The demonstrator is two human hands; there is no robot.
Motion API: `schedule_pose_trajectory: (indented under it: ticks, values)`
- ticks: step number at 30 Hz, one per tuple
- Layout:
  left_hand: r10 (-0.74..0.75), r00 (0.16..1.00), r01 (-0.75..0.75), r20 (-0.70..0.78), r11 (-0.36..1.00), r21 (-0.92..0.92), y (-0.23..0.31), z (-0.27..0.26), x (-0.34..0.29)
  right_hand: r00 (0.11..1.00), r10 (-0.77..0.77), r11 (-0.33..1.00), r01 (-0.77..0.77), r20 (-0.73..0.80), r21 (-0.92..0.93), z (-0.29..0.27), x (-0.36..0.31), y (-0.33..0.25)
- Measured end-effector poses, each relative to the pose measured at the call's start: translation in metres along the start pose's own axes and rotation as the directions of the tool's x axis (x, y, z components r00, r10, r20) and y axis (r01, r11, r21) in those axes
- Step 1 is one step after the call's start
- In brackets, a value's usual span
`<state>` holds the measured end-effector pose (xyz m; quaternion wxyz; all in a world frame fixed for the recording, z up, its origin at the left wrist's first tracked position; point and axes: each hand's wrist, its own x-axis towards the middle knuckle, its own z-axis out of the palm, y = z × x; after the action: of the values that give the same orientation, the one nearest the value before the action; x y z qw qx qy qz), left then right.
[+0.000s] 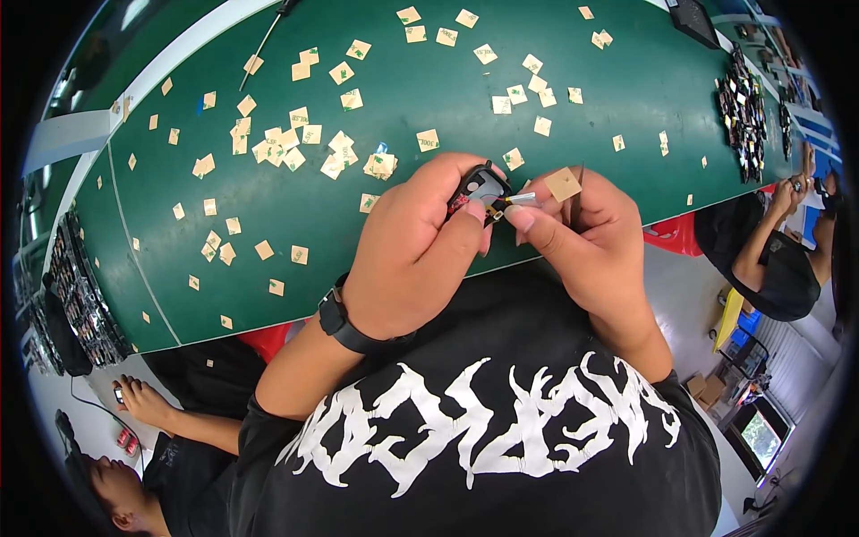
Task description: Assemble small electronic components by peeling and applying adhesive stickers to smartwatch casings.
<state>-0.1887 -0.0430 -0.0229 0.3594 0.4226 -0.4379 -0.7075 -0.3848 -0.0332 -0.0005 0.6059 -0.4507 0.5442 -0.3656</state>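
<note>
Head view: left hand (416, 242) grips opened black casing (463, 184) above bench (637, 89); right hand (595, 233) pinches small silver piece (523, 200) just right of casing, long axis roughly sideways, tan square (563, 184) at right fingers.

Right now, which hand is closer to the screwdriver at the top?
The left hand. In the picture, it sits below and right of the screwdriver; the right hand is also below, but farther to the right.

Smooth black plastic casing (481, 190), shiny silvery piece (523, 200), papery tan square (564, 184), smooth tabletop (626, 89)
</note>
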Motion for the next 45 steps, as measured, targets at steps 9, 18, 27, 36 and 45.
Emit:
schedule_pose_trajectory:
  ticks: [9, 18, 27, 36, 45]
  values:
    - [0.07, 0.997, -0.064, -0.031, 0.985, 0.16, -0.006, 0.003, -0.001, 0.989, -0.138, 0.985, 0.143, 0.054, -0.098, 0.003, 0.001, -0.004]
    - [0.252, 0.967, -0.247, 0.02, 0.926, 0.287, -0.01, 0.001, 0.003, 0.943, -0.296, 0.851, 0.332, 0.151, -0.407, -0.006, 0.009, -0.017]
    - [0.239, 0.968, -0.25, 0.073, 0.91, 0.332, -0.01, 0.0, 0.003, 0.96, -0.265, 0.866, 0.277, 0.088, -0.416, -0.002, 0.01, -0.012]
    - [0.312, 0.948, -0.313, 0.066, 0.873, 0.374, -0.017, 0.0, 0.001, 0.996, -0.082, 0.959, 0.089, 0.037, -0.268, 0.002, 0.012, -0.012]
    - [0.148, 0.983, -0.169, 0.105, 0.955, 0.242, -0.009, -0.005, -0.001, 0.999, -0.02, 0.974, 0.013, -0.026, -0.227, 0.002, 0.022, -0.009]
